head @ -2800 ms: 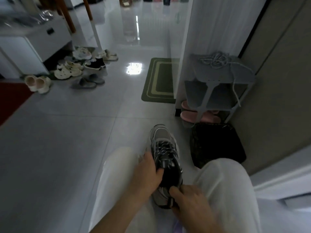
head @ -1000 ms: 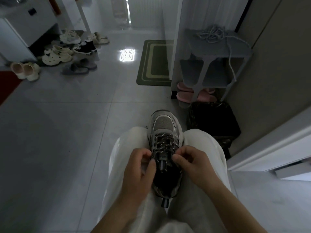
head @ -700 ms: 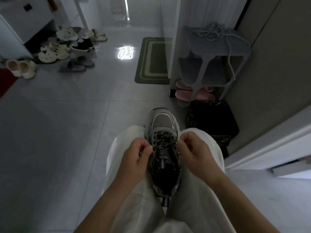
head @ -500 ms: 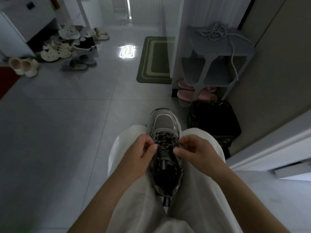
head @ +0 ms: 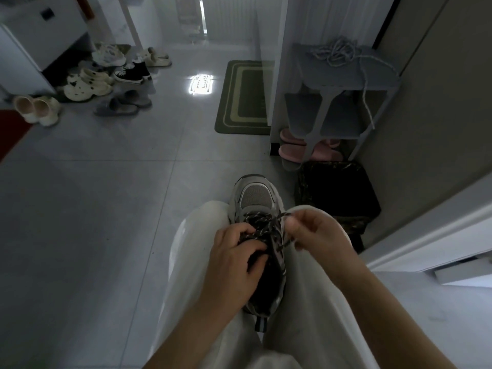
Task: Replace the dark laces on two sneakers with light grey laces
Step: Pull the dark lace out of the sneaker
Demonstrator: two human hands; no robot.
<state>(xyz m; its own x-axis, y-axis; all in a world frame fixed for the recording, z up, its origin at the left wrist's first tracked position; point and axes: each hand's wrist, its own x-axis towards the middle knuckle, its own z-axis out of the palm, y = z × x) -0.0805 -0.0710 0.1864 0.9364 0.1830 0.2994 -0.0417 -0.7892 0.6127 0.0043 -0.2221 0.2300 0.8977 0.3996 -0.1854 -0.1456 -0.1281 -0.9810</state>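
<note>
Head view: the sneaker [head: 255, 198] lies between the legs [head: 190, 265]. The left hand [head: 234, 261] pinches the dark lace [head: 262, 228]. The right hand [head: 318, 235] pinches 1 strand of it.

The sneaker [head: 254, 198] is grey with a silvery mesh toe and a black inside. Its heel tab is striped dark and light. Its lace [head: 262, 227] is black flecked with white. The trousers [head: 191, 249] are off-white. The floor [head: 106, 209] is pale grey tile with thin darker joints.

The rack [head: 346, 78] is blue-grey, the pale laces [head: 335, 53] on it light grey, and the slippers [head: 291, 153] under it pink. The bin [head: 335, 193] is black with a lighter-speckled rim. The mat [head: 243, 97] is olive with lighter green nested rectangles.

At the floor's left edge the rug [head: 10, 129] is red. Towards the far left corner are cream clogs [head: 85, 89] with dark spots, black high-tops [head: 133, 73] with white soles, and grey slides [head: 122, 105].
</note>
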